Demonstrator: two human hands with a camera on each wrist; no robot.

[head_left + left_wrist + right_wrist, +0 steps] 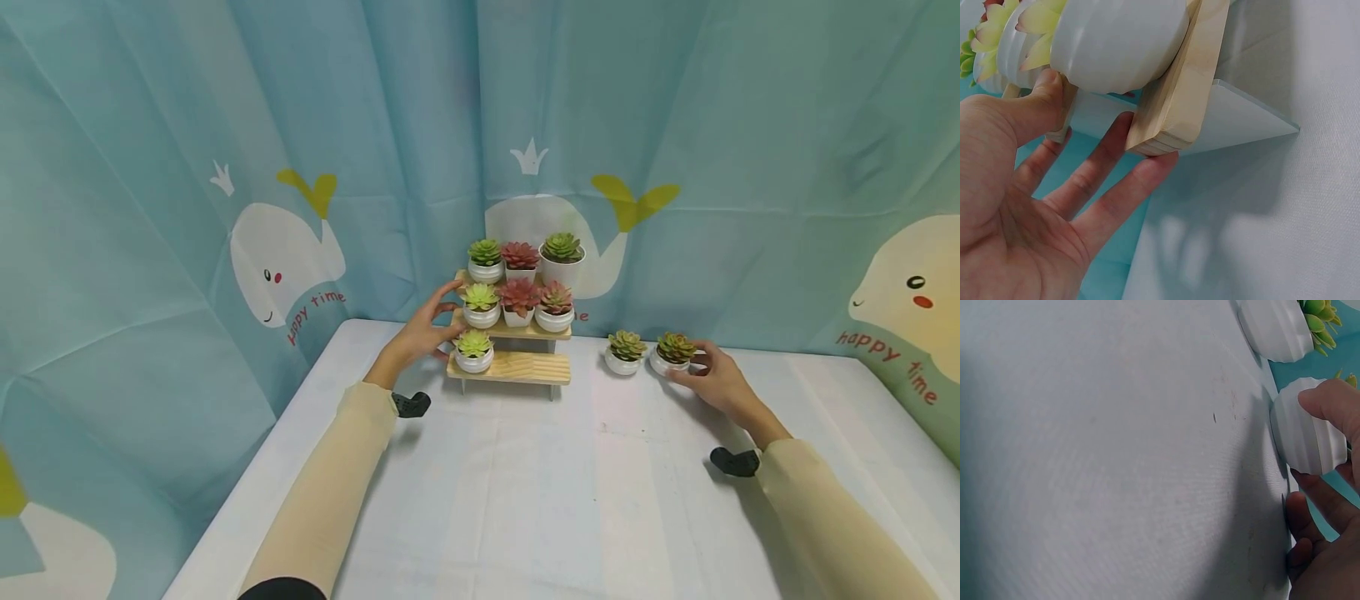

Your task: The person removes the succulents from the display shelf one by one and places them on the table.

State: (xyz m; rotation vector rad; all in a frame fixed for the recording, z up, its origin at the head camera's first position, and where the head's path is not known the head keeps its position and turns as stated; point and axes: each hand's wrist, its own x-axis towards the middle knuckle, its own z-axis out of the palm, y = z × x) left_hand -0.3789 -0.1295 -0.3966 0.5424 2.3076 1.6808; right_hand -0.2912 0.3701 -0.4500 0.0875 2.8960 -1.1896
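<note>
In the head view a wooden three-tier stand (525, 367) holds several small potted succulents. My left hand (423, 335) is at its left end. In the left wrist view its fingers (1113, 203) are spread and fairly straight, with fingertips touching the ends of the wooden shelves (1179, 106); the thumb rests at the middle shelf. A light green succulent in a white pot (474, 358) sits on the lowest shelf beside this hand. To the right, my right hand (716, 382) grips a green-brown succulent in a white pot (670, 360), thumb (1329, 403) on the pot's side and fingers behind it.
Another green-brown potted succulent (624, 354) stands on the white-covered table (547, 500), just left of the gripped one. A blue curtain (420, 125) with whale prints hangs close behind the stand and along the left side.
</note>
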